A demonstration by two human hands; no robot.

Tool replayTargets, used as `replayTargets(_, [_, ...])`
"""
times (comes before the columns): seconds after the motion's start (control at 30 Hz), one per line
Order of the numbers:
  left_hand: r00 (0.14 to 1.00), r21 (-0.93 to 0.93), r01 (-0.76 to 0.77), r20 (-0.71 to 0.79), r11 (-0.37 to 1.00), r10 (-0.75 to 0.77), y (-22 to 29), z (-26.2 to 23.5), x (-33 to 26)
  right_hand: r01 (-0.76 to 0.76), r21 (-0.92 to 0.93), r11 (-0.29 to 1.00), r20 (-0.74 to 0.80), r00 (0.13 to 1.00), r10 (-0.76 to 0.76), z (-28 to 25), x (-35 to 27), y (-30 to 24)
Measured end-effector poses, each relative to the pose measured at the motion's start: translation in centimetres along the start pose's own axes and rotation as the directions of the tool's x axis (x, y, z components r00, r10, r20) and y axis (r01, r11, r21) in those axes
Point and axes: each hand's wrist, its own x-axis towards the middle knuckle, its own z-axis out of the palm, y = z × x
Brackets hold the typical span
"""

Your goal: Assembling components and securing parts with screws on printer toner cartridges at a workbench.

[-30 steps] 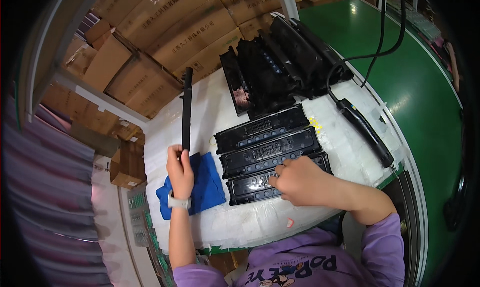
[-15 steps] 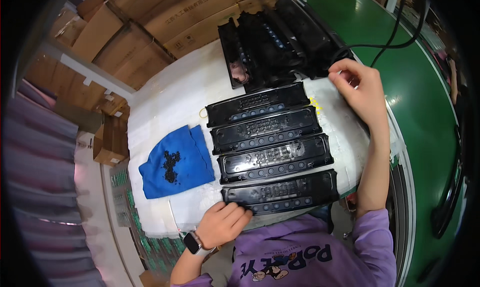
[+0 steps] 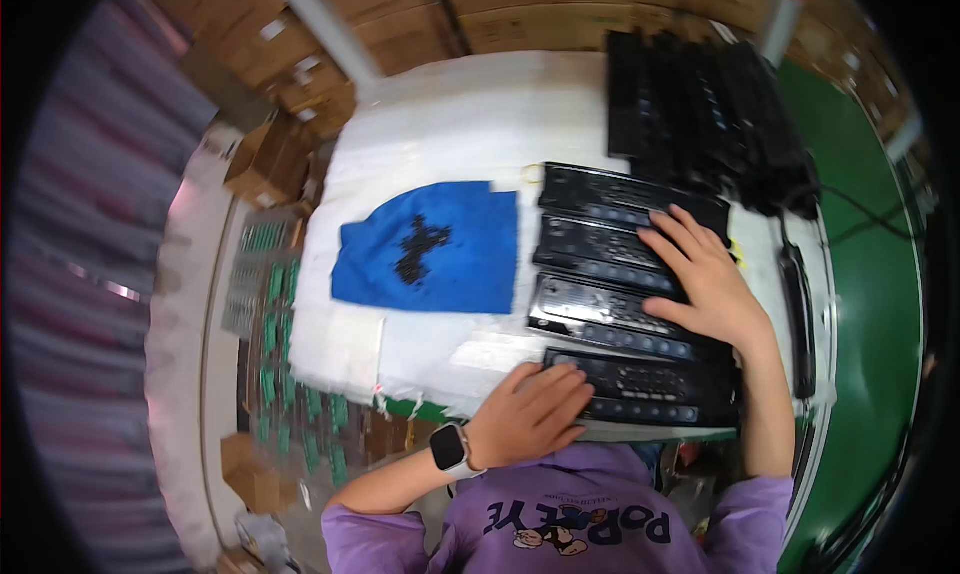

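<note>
Several long black plastic panels [image 3: 600, 308] with button rows lie one beyond another on the white-covered table. My left hand [image 3: 530, 414] is closed over the left end of the nearest panel [image 3: 650, 382], fingers bent across its corner. Spread over the middle panels, my right hand [image 3: 710, 284] has its fingers apart and holds nothing I can see; its fingertips are slightly blurred and seem to touch the farther panels. A blue cloth [image 3: 460, 274] lies left of the panels. Heaped on the cloth are many small black pieces [image 3: 420, 249], too small to name.
More black plastic housings [image 3: 710, 114] are piled at the table's far right. Along the right edge lies a long black stick-shaped thing [image 3: 797, 324], with a dark cable [image 3: 860, 214] near it. Green circuit boards [image 3: 275, 334] sit low on the left. Cardboard boxes [image 3: 560, 24] stand behind the table.
My right hand has come from beside the far pile, where its fingers were pinched, toward me and opened over the panels. My left hand stays at the nearest panel. The view has shifted.
</note>
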Motion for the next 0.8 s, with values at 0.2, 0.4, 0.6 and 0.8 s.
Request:
replayTargets(0.2, [0.998, 0.072, 0.065, 0.009, 0.995, -0.066, 0.1, 0.8, -2.3, 0.025, 0.111, 0.994, 0.112, 0.993, -0.037, -0.2, 1.4, -1.0])
replayTargets(0.4, [0.975, 0.020, 0.022, -0.219, 1.000, -0.017, 0.0, 0.3, -2.7, -0.008, 0.143, 0.990, 0.140, 0.990, -0.012, 0.0, 1.4, -1.4])
replayTargets(0.6, [0.502, -0.023, 0.670, -0.723, 0.742, -0.475, -4.4, -6.4, -12.7, 0.009, -0.198, 0.980, 0.193, 0.981, 0.030, -1.7, 0.6, -5.6])
replayTargets(0.8, [-0.074, -0.170, 0.976, -0.848, 0.137, -0.524, -14.6, -7.5, -34.9, 0.042, -0.227, 0.973, 0.154, 0.988, -0.007, -2.0, -0.8, -11.2])
